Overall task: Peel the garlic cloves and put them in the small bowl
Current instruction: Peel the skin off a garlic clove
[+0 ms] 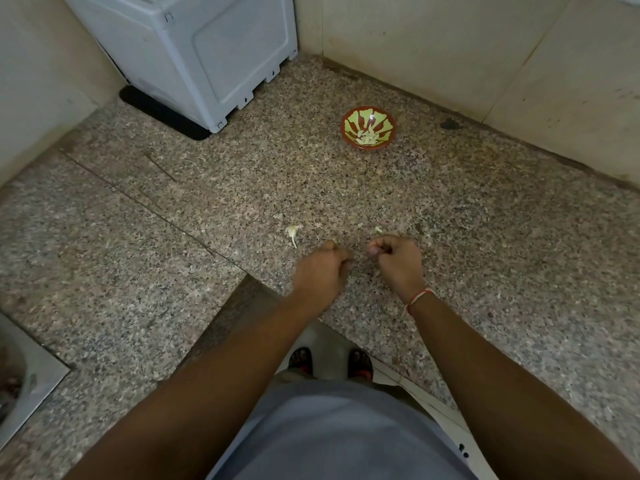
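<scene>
Both hands sit closest to the camera, low over the granite desk. Left hand and right hand are each curled tight, fingertips nearly meeting; prob. pinching a garlic clove betw. them, but it's hidden, can't tell. Small bowl, w/ peeled cloves inside, lies straight ahead, well apart, slightly right, so the right hand is nearer for the drop. Peel scrap lies just beyond the left hand.
</scene>
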